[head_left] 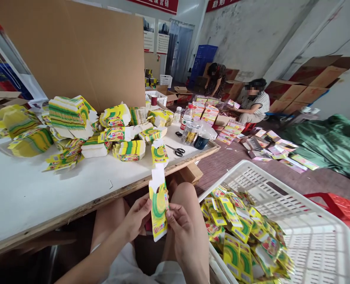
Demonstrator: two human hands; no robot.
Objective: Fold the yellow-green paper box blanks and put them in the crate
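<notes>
A yellow and green printed carton (159, 209) with white flaps at its upper end is held upright over my lap. My left hand (139, 215) pinches its left edge between thumb and fingers. At the right edge, my right hand (181, 225) grips it with thumb and bent fingers. Just beyond, another carton (159, 154) lies at the table's edge. Stacks of flat yellow cartons (71, 114) spread across the white table (83, 185). To my right, a white plastic basket (311, 240) holds many yellow cartons (237, 252).
Black scissors (177, 151), a jar (191, 134), a dark mug (201, 142) and bottles (187, 116) stand near the table's right end. A large cardboard sheet (83, 51) rises behind the stacks. Two people (256, 102) sit among pink boxes (209, 112). A red stool (340, 209) is beyond the basket.
</notes>
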